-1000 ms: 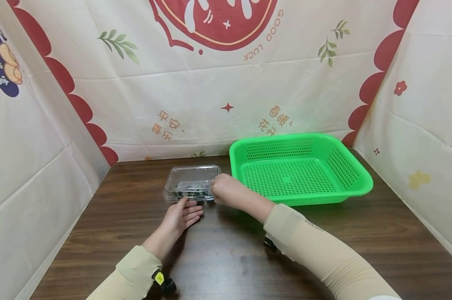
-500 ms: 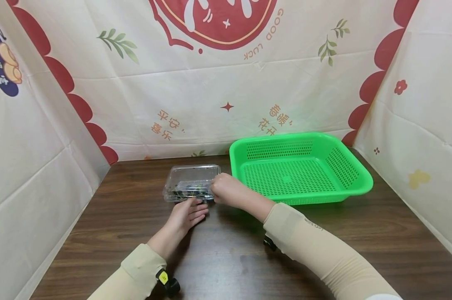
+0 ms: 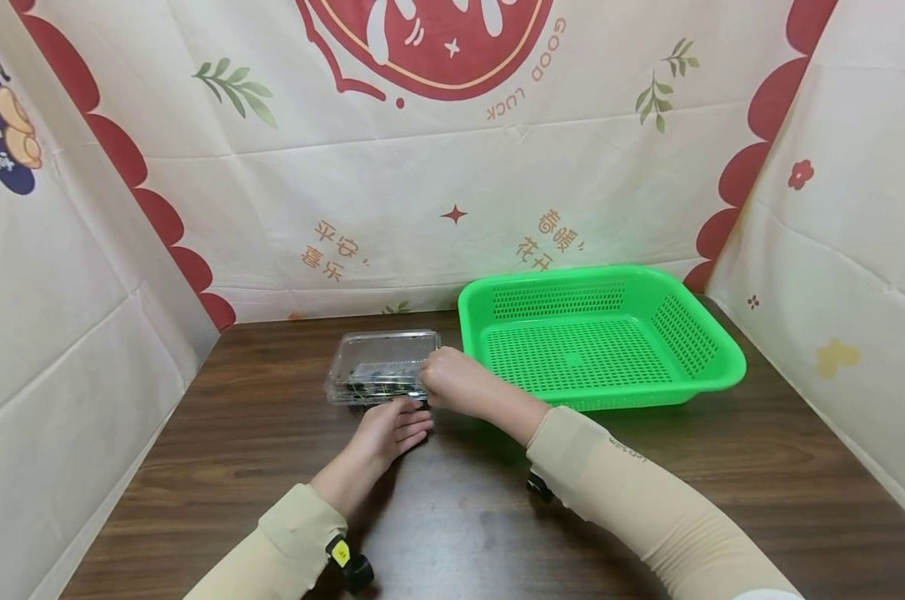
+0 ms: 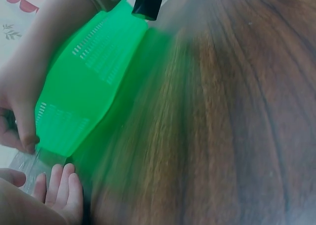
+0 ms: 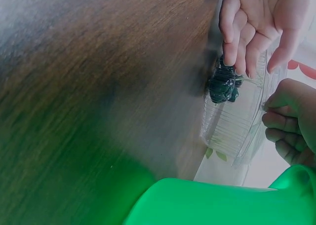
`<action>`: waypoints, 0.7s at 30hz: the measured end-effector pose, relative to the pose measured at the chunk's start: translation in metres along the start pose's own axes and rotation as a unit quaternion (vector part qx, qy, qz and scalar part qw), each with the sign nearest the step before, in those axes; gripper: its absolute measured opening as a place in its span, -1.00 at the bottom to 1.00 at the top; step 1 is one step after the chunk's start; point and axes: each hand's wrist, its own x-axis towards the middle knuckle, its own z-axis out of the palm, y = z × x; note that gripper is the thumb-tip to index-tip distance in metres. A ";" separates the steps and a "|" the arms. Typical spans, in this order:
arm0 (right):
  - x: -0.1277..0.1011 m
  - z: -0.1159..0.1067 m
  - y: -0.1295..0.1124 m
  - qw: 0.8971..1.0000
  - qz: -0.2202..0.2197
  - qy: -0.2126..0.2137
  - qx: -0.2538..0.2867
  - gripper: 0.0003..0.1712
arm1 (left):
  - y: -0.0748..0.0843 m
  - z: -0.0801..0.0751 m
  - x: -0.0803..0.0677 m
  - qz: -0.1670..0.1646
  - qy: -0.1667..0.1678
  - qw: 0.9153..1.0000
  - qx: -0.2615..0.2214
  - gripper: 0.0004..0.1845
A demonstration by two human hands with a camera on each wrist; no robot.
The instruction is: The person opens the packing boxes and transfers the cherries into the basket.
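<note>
The clear box [image 3: 381, 367], on the surface [image 3: 272, 433] at 9 o'clock of the green basket [image 3: 598, 337], is steadied by the flat, relaxed left hand [image 3: 392, 429] at its near edge while the right hand [image 3: 452, 379] pinches its right corner.

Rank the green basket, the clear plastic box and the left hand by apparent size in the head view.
1. green basket, clearly the largest.
2. clear plastic box.
3. left hand: it looks slightly smaller than the box, but it is nearer the camera, so this last ranking is unsure.
</note>
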 end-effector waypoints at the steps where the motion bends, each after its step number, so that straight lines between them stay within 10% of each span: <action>1: 0.000 0.000 0.000 1.000 0.001 0.001 -0.001 -0.73 | 0.000 0.002 0.000 -0.002 -0.001 1.000 0.000 -0.66; 21: 0.000 0.000 -0.002 1.000 -0.002 0.011 -0.019 -0.69 | -0.007 0.023 0.000 -0.001 -0.025 1.000 -0.011 -0.54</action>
